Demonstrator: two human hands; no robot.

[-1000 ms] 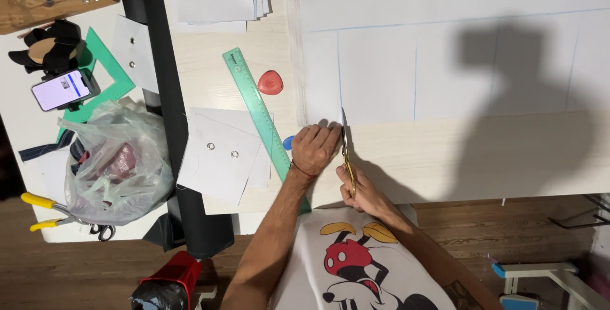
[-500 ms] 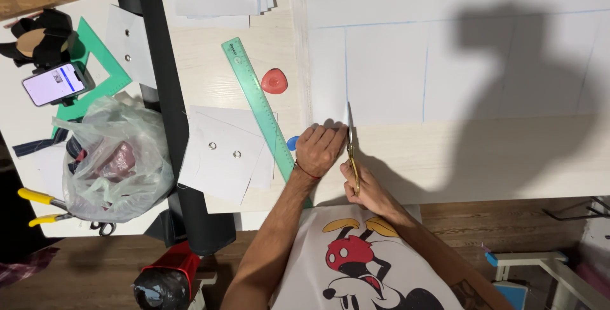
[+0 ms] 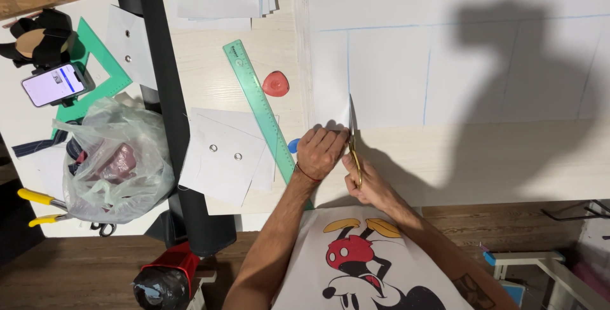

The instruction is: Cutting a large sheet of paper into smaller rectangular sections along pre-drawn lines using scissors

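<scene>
Cutting a large white sheet marked with blue lines (image 3: 394, 75) with gold-handled scissors (image 3: 352, 138) on a pale wooden table (image 3: 495, 157).

Right hand (image 3: 365, 183) has fingers curled through the scissor handles, blades along a blue line (near the sheet's lower edge); left hand (image 3: 321, 151) lies just beside the blades, fingers together, pressing the sheet flat. A long green plastic ruler (image 3: 257, 103) lies to its left.

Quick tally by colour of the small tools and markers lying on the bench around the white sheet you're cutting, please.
Green: 2, a long ruler and a set square.
Red: 1, a rounded chalk piece.
Blue: 1, a small disc, partly hidden by the left hand.
Yellow: 1, yellow-handled pliers.
Gold: 1, scissors in the right hand.
Total: 6
</scene>
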